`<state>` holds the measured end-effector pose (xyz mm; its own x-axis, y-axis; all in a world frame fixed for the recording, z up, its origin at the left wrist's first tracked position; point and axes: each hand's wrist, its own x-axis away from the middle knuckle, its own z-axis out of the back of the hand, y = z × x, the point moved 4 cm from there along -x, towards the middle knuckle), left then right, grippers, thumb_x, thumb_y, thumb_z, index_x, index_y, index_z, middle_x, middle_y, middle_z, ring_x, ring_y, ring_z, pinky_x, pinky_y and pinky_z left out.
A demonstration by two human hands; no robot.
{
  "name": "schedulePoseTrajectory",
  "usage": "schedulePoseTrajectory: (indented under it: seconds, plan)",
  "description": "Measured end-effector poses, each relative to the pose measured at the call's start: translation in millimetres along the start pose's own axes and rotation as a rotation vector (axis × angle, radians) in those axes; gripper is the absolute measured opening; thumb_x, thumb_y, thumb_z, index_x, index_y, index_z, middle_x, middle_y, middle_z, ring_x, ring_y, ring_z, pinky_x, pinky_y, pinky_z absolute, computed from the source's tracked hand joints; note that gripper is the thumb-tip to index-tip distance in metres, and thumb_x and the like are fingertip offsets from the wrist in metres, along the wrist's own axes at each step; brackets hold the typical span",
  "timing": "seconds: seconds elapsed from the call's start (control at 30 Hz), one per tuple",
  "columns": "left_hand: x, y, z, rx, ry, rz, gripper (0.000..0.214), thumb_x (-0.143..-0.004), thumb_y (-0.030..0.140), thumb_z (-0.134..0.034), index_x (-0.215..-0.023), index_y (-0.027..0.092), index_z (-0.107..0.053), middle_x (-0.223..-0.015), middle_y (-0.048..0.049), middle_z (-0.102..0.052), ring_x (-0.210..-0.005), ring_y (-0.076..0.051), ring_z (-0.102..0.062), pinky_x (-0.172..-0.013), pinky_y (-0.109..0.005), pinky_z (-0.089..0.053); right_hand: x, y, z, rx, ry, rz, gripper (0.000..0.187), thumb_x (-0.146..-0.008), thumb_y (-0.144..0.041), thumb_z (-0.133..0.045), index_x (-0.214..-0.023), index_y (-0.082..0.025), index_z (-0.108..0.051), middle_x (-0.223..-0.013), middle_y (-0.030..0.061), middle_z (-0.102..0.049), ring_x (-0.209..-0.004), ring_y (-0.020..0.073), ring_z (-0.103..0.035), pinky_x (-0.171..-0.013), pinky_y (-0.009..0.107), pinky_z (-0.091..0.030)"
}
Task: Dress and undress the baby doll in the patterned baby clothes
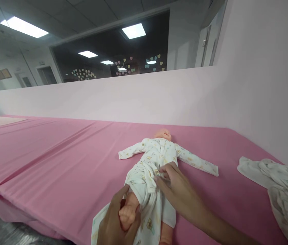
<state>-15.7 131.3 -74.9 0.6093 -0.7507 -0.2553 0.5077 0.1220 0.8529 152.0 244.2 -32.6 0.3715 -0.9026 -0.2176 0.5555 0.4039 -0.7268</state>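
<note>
Head cam | left hand (111, 219) wraps doll's foot (127, 215); right hand (173, 180) at clothes (147, 166), pinch unclear | from here: foot likely firm, clothes soft, light; grip edges

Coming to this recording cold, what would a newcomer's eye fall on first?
The doll in patterned white clothes, lying on the pink sheet, front and centre: the left hand holds its bare leg, the right hand is at its waist. Then the rumpled cloth at the right edge, and heart shapes on the dark window behind.
</note>
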Motion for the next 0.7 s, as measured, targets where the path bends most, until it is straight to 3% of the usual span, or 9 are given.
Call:
schedulePoseTrajectory:
  seconds: [0.07, 0.13, 0.2, 0.33, 0.5, 0.6, 0.7]
  plan:
    - [-8, 3, 3.2, -0.034, -0.015, 0.006, 0.054, -0.074, 0.049, -0.063, -0.122, 0.024, -0.058, -0.093, -0.0065, -0.071, -0.089, -0.031, -0.069, -0.079, -0.042, -0.053, 14, -1, 3, 0.172, -0.041, 0.052, 0.027, -0.092, -0.039, -0.047, -0.074, -0.020, -0.054, -0.088, 0.0041, -0.061, -0.090, 0.0226, -0.056, -0.083, 0.040, -0.039]
    - [-15, 12, 6.3, -0.056, -0.028, -0.018, 0.053, -0.077, 0.051, -0.060, -0.124, 0.026, -0.057, -0.103, -0.0068, -0.071, -0.096, -0.030, -0.067, -0.081, -0.042, -0.052, 29, -3, 1, 0.291, -0.108, 0.080, 0.033, -0.089, -0.043, -0.053, -0.067, -0.020, -0.056, -0.081, 0.0054, -0.061, -0.091, 0.0264, -0.054, -0.084, 0.043, -0.037]
    - [-23, 24, 9.5, -0.051, -0.038, -0.076, 0.048, -0.079, 0.051, -0.058, -0.119, 0.025, -0.059, -0.107, -0.0063, -0.070, -0.097, -0.028, -0.067, -0.081, -0.039, -0.052, 40, -4, -6, 0.328, -0.163, 0.094, 0.029, -0.084, -0.046, -0.061, -0.071, -0.020, -0.062, -0.087, 0.0074, -0.063, -0.096, 0.0301, -0.053, -0.086, 0.046, -0.036]
    - [-41, 50, 12.9, -0.037, -0.080, -0.144, 0.035, -0.083, 0.053, -0.054, -0.098, 0.023, -0.061, -0.080, -0.0023, -0.069, -0.060, -0.019, -0.062, -0.057, -0.029, -0.049, 38, -1, -22, 0.287, -0.112, 0.046, 0.020, -0.079, -0.041, -0.067, -0.084, -0.022, -0.067, -0.100, 0.0078, -0.060, -0.100, 0.0301, -0.050, -0.087, 0.046, -0.036]
    - [-54, 68, 13.1, -0.040, -0.055, -0.220, 0.032, -0.085, 0.053, -0.050, -0.089, 0.022, -0.058, -0.079, -0.0025, -0.067, -0.065, -0.019, -0.059, -0.057, -0.028, -0.047, 19, 4, -40, 0.236, -0.024, 0.050, 0.007, -0.079, -0.027, -0.062, -0.077, -0.021, -0.063, -0.099, 0.0053, -0.058, -0.100, 0.0278, -0.049, -0.089, 0.046, -0.035]
    - [-56, 65, 14.8, -0.045, -0.042, -0.192, 0.032, -0.086, 0.054, -0.050, -0.087, 0.023, -0.057, -0.075, -0.0013, -0.065, -0.060, -0.018, -0.055, -0.056, -0.028, -0.045, 16, 3, -36, 0.089, -0.022, 0.055, 0.012, -0.085, -0.021, -0.047, -0.080, -0.020, -0.058, -0.094, 0.0046, -0.060, -0.094, 0.0225, -0.053, -0.084, 0.039, -0.040]
    - [-58, 57, 20.8, -0.044, -0.030, -0.154, 0.031, -0.087, 0.053, -0.049, -0.086, 0.022, -0.056, -0.073, -0.0012, -0.064, -0.061, -0.019, -0.056, -0.055, -0.028, -0.044, 10, 7, -9, -0.260, -0.020, -0.145, 0.021, -0.092, -0.031, -0.037, -0.089, -0.021, -0.056, -0.082, 0.0023, -0.061, -0.075, 0.0173, -0.057, -0.070, 0.031, -0.045]
